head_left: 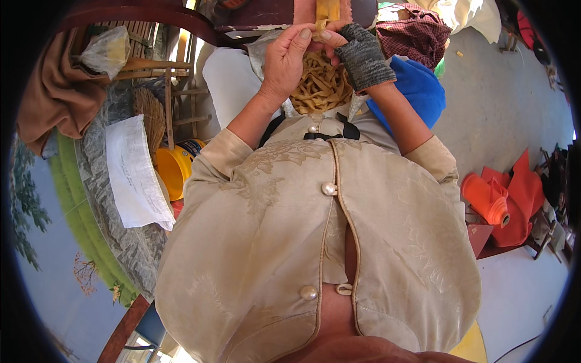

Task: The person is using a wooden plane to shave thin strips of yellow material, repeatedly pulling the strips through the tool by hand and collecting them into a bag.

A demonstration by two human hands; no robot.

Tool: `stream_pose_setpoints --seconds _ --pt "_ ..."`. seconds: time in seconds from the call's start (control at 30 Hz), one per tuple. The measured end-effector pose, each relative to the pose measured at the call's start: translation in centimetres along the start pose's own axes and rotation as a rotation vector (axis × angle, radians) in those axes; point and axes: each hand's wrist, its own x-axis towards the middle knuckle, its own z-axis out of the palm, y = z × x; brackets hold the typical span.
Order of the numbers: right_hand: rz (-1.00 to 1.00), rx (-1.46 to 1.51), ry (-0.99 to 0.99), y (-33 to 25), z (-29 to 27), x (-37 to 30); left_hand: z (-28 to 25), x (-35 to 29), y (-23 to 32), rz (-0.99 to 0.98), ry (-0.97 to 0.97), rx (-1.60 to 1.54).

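far left: brown cloth [51, 91] draped over a wooden chair [154, 63]; clear plastic bag [106, 51] on top of it.
table: grey stone-pattern table [106, 206] runs down the left side; white paper sheet [136, 175] lies on it, hanging slightly over the edge.
beside table: straw broom head [151, 118] leaning by the chair, yellow bucket [175, 169] just below it, next to the person's left sleeve.
left hand: left hand [290, 57] bare, raised top centre, fingers curled, thumb and fingertips pinching a tan strip [322, 25] at the top of the bundle.
bundle: tan strip bundle [321, 85], a loose tangle of flat rubbery bands, sits between both wrists, just above the cream jacket [272, 242] collar.
right hand: right hand [357, 54] in a grey knit fingerless glove, fingers closed on the same strip, touching the left hand's fingertips.
right of hands: maroon checked cloth [414, 33] at top, blue cloth [414, 91] just beside the right forearm.
far right: orange fabric roll [487, 199] and loose orange cloth [523, 193] on the concrete floor [502, 115], well apart from the hands.
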Motion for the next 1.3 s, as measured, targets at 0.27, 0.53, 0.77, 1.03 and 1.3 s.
stream_pose_setpoints --seconds 0.27,0.53,0.77,1.03,1.3 --pt "0.162 0.403 -0.024 1.3 -2.5 1.6 -1.4 1.6 -0.3 0.033 -0.017 0.148" --pt "0.089 -0.069 0.097 0.0 -3.0 1.1 -2.4 2.3 0.9 0.302 0.042 0.631" --pt "0.208 -0.004 -0.114 0.8 -0.2 0.4 -0.3 0.2 0.2 0.288 -0.212 0.965" --pt "-0.231 -0.295 -0.019 2.1 1.7 0.4 -3.0 2.8 -3.6 0.665 -0.166 1.099" --pt "-0.272 -0.358 0.048 1.0 2.2 0.8 -4.9 5.3 -6.2 0.725 -0.153 1.119"
